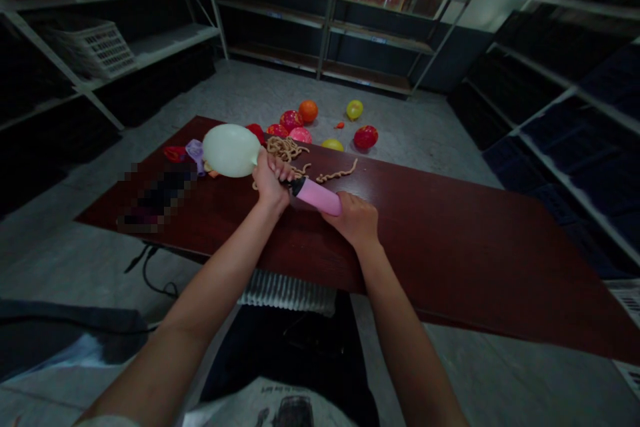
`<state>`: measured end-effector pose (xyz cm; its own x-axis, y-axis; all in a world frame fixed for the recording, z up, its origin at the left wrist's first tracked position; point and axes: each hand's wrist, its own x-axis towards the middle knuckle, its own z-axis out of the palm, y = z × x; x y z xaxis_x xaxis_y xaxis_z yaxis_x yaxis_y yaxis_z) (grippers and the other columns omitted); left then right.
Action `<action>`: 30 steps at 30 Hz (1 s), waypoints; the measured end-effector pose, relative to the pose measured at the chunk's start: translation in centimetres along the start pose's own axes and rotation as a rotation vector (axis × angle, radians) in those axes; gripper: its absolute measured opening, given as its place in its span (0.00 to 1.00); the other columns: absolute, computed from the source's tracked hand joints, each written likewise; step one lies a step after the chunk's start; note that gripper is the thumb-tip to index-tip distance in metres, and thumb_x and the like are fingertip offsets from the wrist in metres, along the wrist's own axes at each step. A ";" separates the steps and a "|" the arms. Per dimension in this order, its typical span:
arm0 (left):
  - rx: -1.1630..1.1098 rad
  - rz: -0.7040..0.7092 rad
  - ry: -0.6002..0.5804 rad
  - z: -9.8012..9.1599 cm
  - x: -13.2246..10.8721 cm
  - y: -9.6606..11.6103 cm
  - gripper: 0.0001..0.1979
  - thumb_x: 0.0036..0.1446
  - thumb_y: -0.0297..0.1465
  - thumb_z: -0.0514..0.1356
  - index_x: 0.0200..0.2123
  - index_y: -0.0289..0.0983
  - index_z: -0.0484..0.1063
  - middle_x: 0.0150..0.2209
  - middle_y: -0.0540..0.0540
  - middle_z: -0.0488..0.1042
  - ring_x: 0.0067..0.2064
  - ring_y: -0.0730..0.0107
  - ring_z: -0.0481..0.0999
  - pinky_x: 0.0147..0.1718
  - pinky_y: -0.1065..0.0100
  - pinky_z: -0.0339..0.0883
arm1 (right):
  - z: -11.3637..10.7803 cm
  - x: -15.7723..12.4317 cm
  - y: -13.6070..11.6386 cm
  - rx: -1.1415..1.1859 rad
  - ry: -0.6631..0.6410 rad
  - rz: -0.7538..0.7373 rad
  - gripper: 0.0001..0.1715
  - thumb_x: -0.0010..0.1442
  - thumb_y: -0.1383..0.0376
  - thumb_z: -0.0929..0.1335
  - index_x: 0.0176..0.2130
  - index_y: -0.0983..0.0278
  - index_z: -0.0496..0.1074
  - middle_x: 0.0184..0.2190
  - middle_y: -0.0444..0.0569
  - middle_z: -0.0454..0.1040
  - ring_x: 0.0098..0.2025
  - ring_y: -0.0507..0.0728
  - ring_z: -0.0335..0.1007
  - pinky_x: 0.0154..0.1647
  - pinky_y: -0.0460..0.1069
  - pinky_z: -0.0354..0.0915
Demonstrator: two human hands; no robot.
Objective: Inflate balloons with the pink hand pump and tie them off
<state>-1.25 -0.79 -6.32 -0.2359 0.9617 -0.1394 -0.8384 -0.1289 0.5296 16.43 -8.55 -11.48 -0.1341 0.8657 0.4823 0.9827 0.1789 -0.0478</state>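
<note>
A pale, partly filled balloon [231, 150] sits on the nozzle end of a pink balloon pump [320, 196] with a black end cap. My left hand [271, 179] is closed around the balloon's neck and the pump's nozzle, which its fingers mostly hide. At the other end of the pump, my right hand [356, 217] is wrapped round the pink barrel. Both hands are above the dark red table [425, 233]. Beyond my left hand lies a heap of tan twisted cord [285, 149], with a loose piece [340, 172] to its right.
Uninflated purple [195, 153] and red [175, 154] balloons lie on the table's left, near a pixelated dark object [163, 197]. Several inflated balloons, including an orange one [309, 111] and a red one [365, 138], rest on the floor beyond. Metal shelves [325, 27] line the room.
</note>
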 end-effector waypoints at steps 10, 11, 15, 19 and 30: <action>-0.083 0.057 0.015 -0.6 1.0 0.9 0.25 0.71 0.33 0.54 0.20 0.38 0.49 0.15 0.57 0.47 0.13 0.80 0.49 0.15 0.73 0.47 | 0.4 0.3 0.5 -0.055 0.060 -0.048 0.21 0.61 0.49 0.70 0.42 0.64 0.75 0.35 0.52 0.80 0.35 0.59 0.72 0.33 0.51 0.53; -0.095 0.059 0.024 -0.7 1.1 1.1 0.25 0.71 0.32 0.53 0.20 0.38 0.49 0.14 0.57 0.47 0.13 0.80 0.49 0.14 0.73 0.46 | 0.3 0.3 0.7 -0.063 0.061 -0.048 0.20 0.62 0.50 0.70 0.42 0.64 0.75 0.35 0.52 0.80 0.36 0.59 0.72 0.33 0.51 0.53; -0.120 0.064 0.051 -0.7 1.5 2.2 0.24 0.72 0.30 0.50 0.21 0.38 0.47 0.14 0.57 0.46 0.13 0.80 0.48 0.14 0.74 0.46 | -0.2 0.2 1.5 -0.095 0.055 -0.031 0.19 0.63 0.53 0.70 0.45 0.64 0.75 0.37 0.54 0.80 0.38 0.60 0.70 0.35 0.51 0.53; -0.125 0.088 0.074 -0.8 1.8 3.6 0.25 0.71 0.32 0.52 0.22 0.38 0.45 0.15 0.58 0.46 0.13 0.81 0.48 0.15 0.75 0.46 | -0.5 0.1 2.7 -0.136 0.058 -0.022 0.19 0.62 0.55 0.70 0.47 0.65 0.74 0.38 0.55 0.79 0.40 0.62 0.69 0.37 0.53 0.54; -0.145 0.125 0.109 0.1 1.0 4.7 0.26 0.75 0.32 0.46 0.21 0.38 0.45 0.14 0.57 0.44 0.13 0.81 0.45 0.14 0.75 0.43 | -0.7 -0.2 3.9 -0.024 0.101 0.061 0.16 0.61 0.58 0.70 0.47 0.64 0.73 0.41 0.56 0.77 0.43 0.64 0.66 0.41 0.53 0.58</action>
<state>-5.38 -0.37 -3.87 -0.3873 0.9053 -0.1746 -0.8596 -0.2861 0.4234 20.34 -8.42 -11.12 -0.0616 0.8227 0.5651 0.9916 0.1152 -0.0596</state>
